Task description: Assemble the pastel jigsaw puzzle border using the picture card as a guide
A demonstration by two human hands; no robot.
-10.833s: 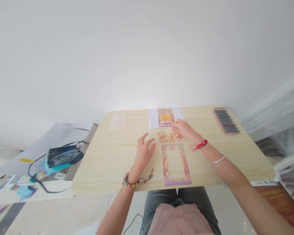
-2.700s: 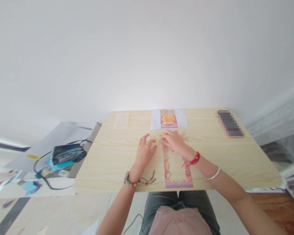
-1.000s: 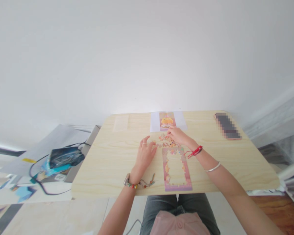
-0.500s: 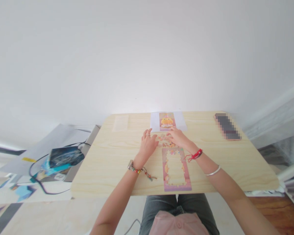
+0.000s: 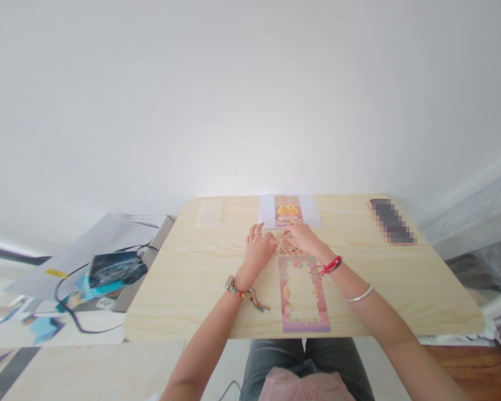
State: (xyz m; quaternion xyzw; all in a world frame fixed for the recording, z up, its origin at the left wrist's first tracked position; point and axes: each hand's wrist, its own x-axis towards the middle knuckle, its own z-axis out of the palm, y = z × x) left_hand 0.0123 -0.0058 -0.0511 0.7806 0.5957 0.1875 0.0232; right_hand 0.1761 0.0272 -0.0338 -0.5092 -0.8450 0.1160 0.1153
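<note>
Loose jigsaw puzzle pieces lie in a small heap at the middle of the table. My left hand rests at the heap's left edge, fingers apart, thumb and forefinger bent toward the pieces. From the right, my right hand reaches over the heap, its fingers spread and fingertips down among the pieces. No piece shows clearly in either hand. Just nearer to me lies a puzzle frame, its pink and purple border joined round a bare middle. Behind the heap is a printed reference picture of a yellow figure on white paper.
A phone, blurred out, lies at the table's right back. A translucent sheet is at the left back. Left of the wooden table are a box, dark cable and blue packaging. A white wall stands behind.
Both hands have come closer together over the pieces. My left thumb and forefinger have drawn nearer each other, and my right fingertips have lowered toward the heap. The view has shifted slightly.
</note>
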